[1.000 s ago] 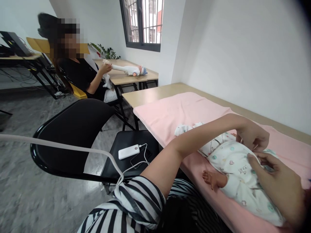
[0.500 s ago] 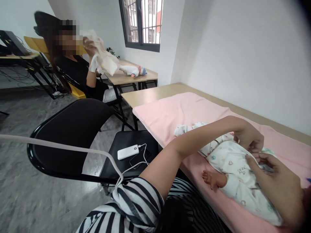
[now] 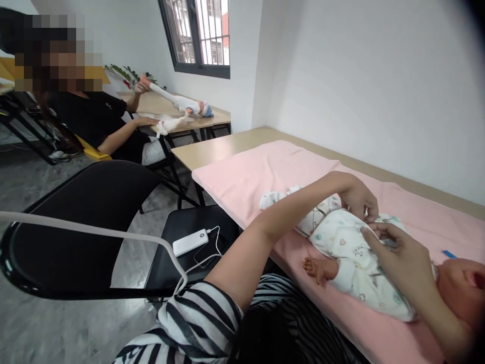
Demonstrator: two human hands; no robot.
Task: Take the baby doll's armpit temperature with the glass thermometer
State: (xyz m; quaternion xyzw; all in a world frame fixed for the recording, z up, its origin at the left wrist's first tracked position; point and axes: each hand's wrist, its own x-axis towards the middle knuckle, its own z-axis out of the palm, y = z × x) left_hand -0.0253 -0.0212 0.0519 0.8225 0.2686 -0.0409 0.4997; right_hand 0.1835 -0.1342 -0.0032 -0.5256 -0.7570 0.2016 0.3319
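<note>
A baby doll [image 3: 460, 290] lies on its back on a pink blanket [image 3: 242, 177], its head toward the right edge. It wears a white printed baby shirt [image 3: 343, 237] and patterned bottoms [image 3: 303, 222]. My left hand [image 3: 358, 199] reaches across the doll's middle, fingers curled at the far edge of the shirt front. Beside it my right hand [image 3: 403, 260] comes over the chest, thumb and fingers pinching the same edge. The fingertips of both hands nearly meet, and what lies under them is partly hidden. One doll hand [image 3: 318, 269] sticks out of its sleeve on the near side.
A black chair [image 3: 76, 222] stands left, its seat bearing a white power bank [image 3: 190, 241], a phone and cables. At a farther table [image 3: 151, 103] a seated person [image 3: 94, 121] handles another doll [image 3: 178, 101]. A wall borders my table [image 3: 215, 149]. A blue strip [image 3: 449, 254] lies near the doll's head.
My view has swung right, so more of the doll's head shows. Both hands stay at the shirt edge. The other person has lowered a white cloth to the table and lifts their doll's leg.
</note>
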